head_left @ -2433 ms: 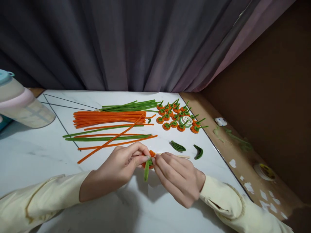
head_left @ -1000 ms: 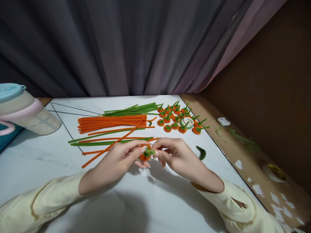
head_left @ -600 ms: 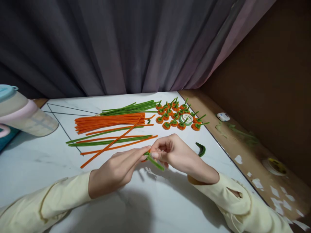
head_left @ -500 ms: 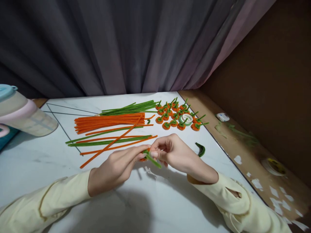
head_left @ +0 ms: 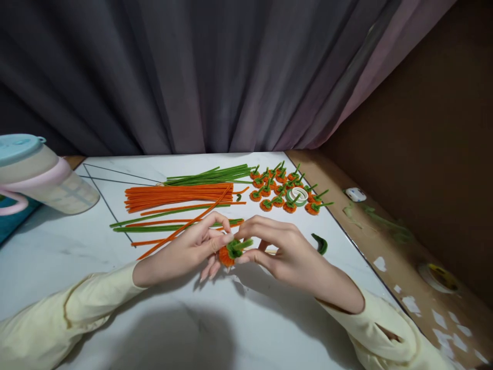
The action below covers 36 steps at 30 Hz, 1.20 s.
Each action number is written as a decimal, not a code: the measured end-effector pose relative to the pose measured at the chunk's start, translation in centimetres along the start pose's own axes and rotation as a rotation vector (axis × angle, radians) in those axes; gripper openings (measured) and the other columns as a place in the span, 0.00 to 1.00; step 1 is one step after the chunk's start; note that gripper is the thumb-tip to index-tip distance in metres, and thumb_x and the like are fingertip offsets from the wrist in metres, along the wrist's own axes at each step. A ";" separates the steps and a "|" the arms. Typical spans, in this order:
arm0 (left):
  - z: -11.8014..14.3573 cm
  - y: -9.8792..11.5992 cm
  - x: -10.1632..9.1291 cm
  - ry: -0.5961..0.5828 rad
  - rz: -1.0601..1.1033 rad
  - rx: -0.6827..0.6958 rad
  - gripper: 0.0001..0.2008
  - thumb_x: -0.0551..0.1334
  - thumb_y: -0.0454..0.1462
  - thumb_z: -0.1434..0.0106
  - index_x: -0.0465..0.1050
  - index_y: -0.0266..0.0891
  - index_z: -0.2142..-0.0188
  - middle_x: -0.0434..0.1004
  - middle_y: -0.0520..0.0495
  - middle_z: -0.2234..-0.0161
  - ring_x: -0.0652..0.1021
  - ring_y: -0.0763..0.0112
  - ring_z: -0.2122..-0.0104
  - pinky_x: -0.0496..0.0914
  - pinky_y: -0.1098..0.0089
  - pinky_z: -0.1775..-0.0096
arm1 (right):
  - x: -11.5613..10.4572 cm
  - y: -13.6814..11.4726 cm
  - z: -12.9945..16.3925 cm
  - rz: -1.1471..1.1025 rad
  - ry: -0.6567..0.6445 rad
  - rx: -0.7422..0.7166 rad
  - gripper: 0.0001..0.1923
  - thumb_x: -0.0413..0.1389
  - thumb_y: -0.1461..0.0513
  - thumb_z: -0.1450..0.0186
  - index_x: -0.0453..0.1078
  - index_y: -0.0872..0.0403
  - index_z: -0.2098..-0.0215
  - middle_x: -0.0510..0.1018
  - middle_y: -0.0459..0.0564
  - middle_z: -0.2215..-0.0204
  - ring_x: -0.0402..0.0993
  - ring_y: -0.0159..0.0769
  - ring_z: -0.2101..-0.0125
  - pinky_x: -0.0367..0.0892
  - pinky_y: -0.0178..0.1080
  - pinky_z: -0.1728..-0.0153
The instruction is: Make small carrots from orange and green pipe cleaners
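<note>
My left hand (head_left: 188,246) and my right hand (head_left: 281,252) meet just above the white marble table (head_left: 215,318). Between their fingertips sits a small orange pipe-cleaner pumpkin (head_left: 226,255) with a green stem (head_left: 239,245) pointing right. My left thumb and fingers pinch the orange part. My right fingers grip the green stem end. Behind my hands lie loose orange pipe cleaners (head_left: 177,194) and green pipe cleaners (head_left: 208,174).
Several finished small pumpkins (head_left: 283,192) cluster at the back right around a roll of green tape (head_left: 296,195). A bent green piece (head_left: 319,243) lies right of my right hand. A tilted plastic jug (head_left: 42,177) is at left. A brown ledge (head_left: 400,257) runs along the right.
The pumpkin has been turned between my fingers; its green stem, which hung down to the right half a second ago, now sticks out short to the right. My hands rose slightly.
</note>
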<state>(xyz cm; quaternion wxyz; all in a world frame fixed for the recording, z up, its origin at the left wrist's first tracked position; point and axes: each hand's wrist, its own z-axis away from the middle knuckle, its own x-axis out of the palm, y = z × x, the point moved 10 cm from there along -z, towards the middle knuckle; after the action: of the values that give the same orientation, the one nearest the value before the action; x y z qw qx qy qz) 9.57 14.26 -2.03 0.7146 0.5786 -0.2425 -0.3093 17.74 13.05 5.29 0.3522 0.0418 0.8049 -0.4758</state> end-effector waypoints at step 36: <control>-0.5 -7.3 2.8 -0.075 0.284 -0.188 0.16 0.66 0.42 0.44 0.61 0.38 0.66 0.76 0.53 0.77 0.70 0.80 0.86 0.62 0.80 0.83 | 4.2 3.4 5.3 -0.059 0.080 -0.019 0.06 0.47 0.68 0.32 0.62 0.55 0.58 0.72 0.51 0.66 0.69 0.32 0.65 0.67 0.33 0.65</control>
<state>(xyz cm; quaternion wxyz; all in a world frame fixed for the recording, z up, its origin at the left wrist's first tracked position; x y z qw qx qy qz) 10.67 11.51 -9.29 0.7926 0.4572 -0.3184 -0.2478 18.74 9.53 -1.32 0.3060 0.0338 0.8236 -0.4763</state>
